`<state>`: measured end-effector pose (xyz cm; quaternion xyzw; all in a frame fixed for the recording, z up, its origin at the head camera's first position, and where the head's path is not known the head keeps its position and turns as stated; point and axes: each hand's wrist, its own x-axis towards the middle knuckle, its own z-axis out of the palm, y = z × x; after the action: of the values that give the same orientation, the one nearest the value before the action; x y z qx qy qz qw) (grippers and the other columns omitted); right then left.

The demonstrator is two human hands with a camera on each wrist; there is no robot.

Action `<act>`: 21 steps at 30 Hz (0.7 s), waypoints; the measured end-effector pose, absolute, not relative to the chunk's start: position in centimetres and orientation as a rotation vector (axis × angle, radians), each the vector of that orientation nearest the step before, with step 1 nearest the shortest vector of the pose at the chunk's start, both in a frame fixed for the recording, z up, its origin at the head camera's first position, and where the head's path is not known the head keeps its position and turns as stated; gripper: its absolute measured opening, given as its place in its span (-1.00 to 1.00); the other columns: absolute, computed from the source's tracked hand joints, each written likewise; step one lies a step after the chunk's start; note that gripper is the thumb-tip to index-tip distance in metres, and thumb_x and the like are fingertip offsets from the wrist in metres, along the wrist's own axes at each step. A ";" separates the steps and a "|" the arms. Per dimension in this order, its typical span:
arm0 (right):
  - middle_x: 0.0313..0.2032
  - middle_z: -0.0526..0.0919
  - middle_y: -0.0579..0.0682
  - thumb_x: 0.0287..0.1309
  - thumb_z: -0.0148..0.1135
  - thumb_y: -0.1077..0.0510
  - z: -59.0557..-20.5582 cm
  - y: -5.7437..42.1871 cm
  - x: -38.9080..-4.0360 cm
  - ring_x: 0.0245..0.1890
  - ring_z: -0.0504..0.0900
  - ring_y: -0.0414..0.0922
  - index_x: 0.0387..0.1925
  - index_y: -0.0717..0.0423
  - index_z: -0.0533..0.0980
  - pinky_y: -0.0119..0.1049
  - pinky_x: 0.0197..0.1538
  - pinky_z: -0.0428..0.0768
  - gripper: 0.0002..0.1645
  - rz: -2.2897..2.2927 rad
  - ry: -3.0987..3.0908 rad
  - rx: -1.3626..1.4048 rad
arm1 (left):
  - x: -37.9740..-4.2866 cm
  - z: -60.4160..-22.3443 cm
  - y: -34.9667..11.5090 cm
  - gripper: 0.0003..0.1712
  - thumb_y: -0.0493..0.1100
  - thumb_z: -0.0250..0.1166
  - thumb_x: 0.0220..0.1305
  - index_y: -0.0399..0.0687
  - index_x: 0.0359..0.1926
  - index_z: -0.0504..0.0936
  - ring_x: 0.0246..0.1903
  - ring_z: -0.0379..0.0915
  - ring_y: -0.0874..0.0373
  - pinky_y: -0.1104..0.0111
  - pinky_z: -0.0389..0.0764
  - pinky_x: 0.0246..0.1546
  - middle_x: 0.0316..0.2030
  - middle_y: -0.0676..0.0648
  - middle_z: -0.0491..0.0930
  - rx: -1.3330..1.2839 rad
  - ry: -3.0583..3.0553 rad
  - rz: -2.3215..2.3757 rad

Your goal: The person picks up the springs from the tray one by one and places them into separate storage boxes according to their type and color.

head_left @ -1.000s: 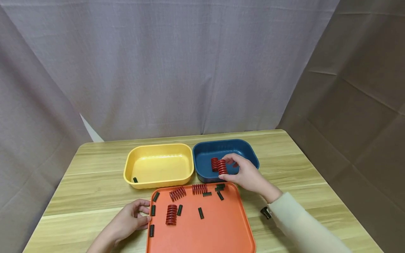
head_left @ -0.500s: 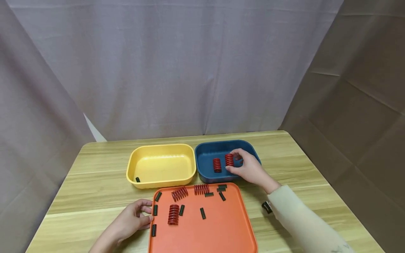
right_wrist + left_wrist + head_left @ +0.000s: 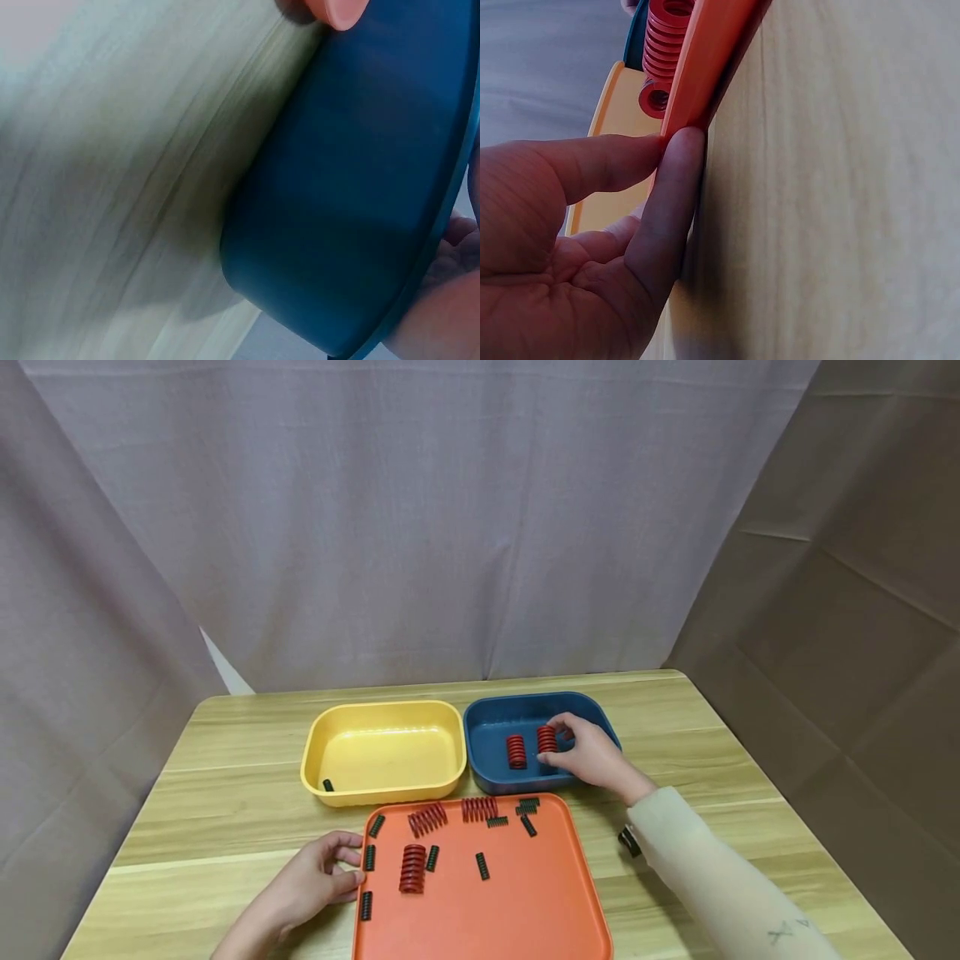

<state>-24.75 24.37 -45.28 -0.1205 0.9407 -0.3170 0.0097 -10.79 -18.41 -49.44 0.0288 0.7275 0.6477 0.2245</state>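
Observation:
My right hand point(image 3: 592, 758) reaches over the front right side of the blue bin point(image 3: 486, 727) and pinches a red coil spring point(image 3: 547, 738) between thumb and fingers, low inside it. Another red spring point(image 3: 516, 752) stands beside it, to the left. In the right wrist view the bin's wall point(image 3: 352, 180) hides most of this hand and the spring. My left hand point(image 3: 315, 878) pinches the left edge of the orange tray point(image 3: 517, 902); in the left wrist view thumb and finger meet at the rim point(image 3: 697, 67). Three red springs, one of them upright point(image 3: 412, 868), and several small black springs point(image 3: 482, 866) are on the tray.
A yellow bin point(image 3: 382, 756) stands left of the blue one, with a small black spring point(image 3: 327, 785) at its front left. A small black object point(image 3: 629, 842) lies on the wooden table point(image 3: 187, 827) by my right sleeve. Grey curtains point(image 3: 375, 527) hang behind.
My right hand has carried the red spring to the right and lowered it into the blue bin, apart from the other spring. The left hand keeps its hold on the tray edge.

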 end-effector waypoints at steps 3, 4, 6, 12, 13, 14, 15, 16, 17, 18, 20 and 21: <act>-0.05 0.56 0.05 0.02 0.47 -0.07 -45.4 24.4 -25.0 -0.07 0.51 0.00 0.11 0.06 0.44 -0.06 -0.08 0.58 -0.34 -0.966 2.932 -0.369 | -10.8 -49.4 -18.4 -0.43 -0.49 0.25 0.18 -0.51 0.19 0.27 -0.33 0.47 0.05 0.18 0.71 -0.27 -0.14 -0.27 0.44 0.082 2.007 1.787; -0.05 0.56 0.05 0.02 0.47 -0.07 -45.5 24.4 -25.1 -0.08 0.52 0.00 0.11 0.06 0.44 -0.06 -0.08 0.58 -0.34 -0.959 2.931 -0.362 | -10.8 -49.4 -18.4 -0.43 -0.49 0.25 0.18 -0.51 0.19 0.27 -0.34 0.47 0.05 0.17 0.71 -0.27 -0.14 -0.27 0.44 0.082 2.006 1.787; -0.05 0.56 0.05 0.02 0.47 -0.07 -45.4 24.4 -25.1 -0.08 0.52 0.00 0.12 0.06 0.44 -0.06 -0.07 0.58 -0.34 -0.953 2.926 -0.350 | -10.8 -49.5 -18.4 -0.43 -0.49 0.25 0.18 -0.51 0.19 0.27 -0.33 0.47 0.05 0.17 0.71 -0.26 -0.14 -0.27 0.44 0.080 2.004 1.786; -0.04 0.56 0.05 0.02 0.47 -0.08 -45.3 24.2 -25.0 -0.09 0.51 -0.01 0.13 0.06 0.43 -0.07 -0.08 0.57 -0.32 -0.935 2.916 -0.338 | -10.8 -49.6 -18.3 -0.43 -0.49 0.26 0.18 -0.50 0.19 0.27 -0.33 0.48 0.04 0.17 0.71 -0.26 -0.13 -0.27 0.44 0.078 1.999 1.785; -0.04 0.56 0.05 0.02 0.47 -0.08 -45.4 24.2 -25.0 -0.10 0.51 -0.01 0.13 0.06 0.43 -0.08 -0.09 0.57 -0.32 -0.935 2.914 -0.337 | -10.8 -49.5 -18.3 -0.43 -0.49 0.26 0.18 -0.50 0.19 0.27 -0.33 0.48 0.04 0.17 0.71 -0.26 -0.14 -0.27 0.44 0.079 1.999 1.785; -0.05 0.56 0.05 0.02 0.47 -0.08 -45.4 24.2 -25.1 -0.10 0.50 -0.02 0.13 0.06 0.43 -0.09 -0.11 0.57 -0.32 -0.933 2.912 -0.337 | -10.8 -49.5 -18.3 -0.43 -0.49 0.26 0.18 -0.50 0.19 0.27 -0.33 0.48 0.04 0.17 0.71 -0.26 -0.14 -0.27 0.44 0.080 1.998 1.786; -0.05 0.55 0.05 0.02 0.47 -0.08 -45.4 24.2 -25.1 -0.11 0.50 -0.02 0.13 0.06 0.43 -0.10 -0.12 0.57 -0.32 -0.933 2.911 -0.335 | -10.8 -49.5 -18.3 -0.43 -0.49 0.26 0.17 -0.51 0.19 0.27 -0.33 0.48 0.04 0.17 0.71 -0.26 -0.14 -0.27 0.44 0.081 1.999 1.787; -0.05 0.55 0.05 0.03 0.46 -0.07 -45.5 24.2 -25.1 -0.12 0.50 -0.02 0.13 0.06 0.43 -0.10 -0.13 0.56 -0.33 -0.931 2.911 -0.337 | -10.8 -49.5 -18.3 -0.43 -0.49 0.26 0.18 -0.51 0.19 0.27 -0.33 0.48 0.04 0.17 0.71 -0.26 -0.13 -0.27 0.44 0.081 1.999 1.788; -0.05 0.55 0.05 0.02 0.47 -0.07 -45.5 24.2 -25.1 -0.13 0.50 -0.03 0.12 0.06 0.43 -0.11 -0.13 0.56 -0.33 -0.932 2.910 -0.331 | -10.8 -49.5 -18.3 -0.43 -0.50 0.26 0.17 -0.51 0.19 0.27 -0.33 0.48 0.04 0.17 0.71 -0.26 -0.13 -0.27 0.44 0.080 1.999 1.789; -0.05 0.55 0.05 0.02 0.47 -0.07 -45.5 24.3 -25.1 -0.13 0.50 -0.03 0.12 0.06 0.43 -0.11 -0.14 0.56 -0.33 -0.929 2.912 -0.332 | -10.8 -49.5 -18.3 -0.43 -0.50 0.26 0.17 -0.51 0.19 0.27 -0.33 0.48 0.05 0.17 0.71 -0.26 -0.13 -0.27 0.44 0.080 1.999 1.789; -0.05 0.55 0.05 0.02 0.47 -0.06 -45.6 24.3 -25.2 -0.14 0.50 -0.03 0.12 0.06 0.43 -0.11 -0.13 0.57 -0.33 -0.926 2.913 -0.326 | -10.8 -49.5 -18.3 -0.43 -0.50 0.26 0.17 -0.51 0.19 0.27 -0.33 0.48 0.05 0.17 0.71 -0.26 -0.13 -0.27 0.44 0.078 2.000 1.787; -0.05 0.55 0.06 0.02 0.47 -0.07 -45.6 24.3 -25.2 -0.14 0.50 -0.03 0.12 0.06 0.43 -0.11 -0.13 0.57 -0.33 -0.923 2.915 -0.328 | -10.8 -49.5 -18.3 -0.43 -0.49 0.26 0.17 -0.51 0.19 0.27 -0.33 0.48 0.05 0.17 0.71 -0.26 -0.13 -0.26 0.44 0.078 2.002 1.784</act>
<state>-25.19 24.27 -45.56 -0.1067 0.9474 -0.3000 0.0333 -10.85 -18.27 -49.53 0.0282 0.7266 0.6477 0.2275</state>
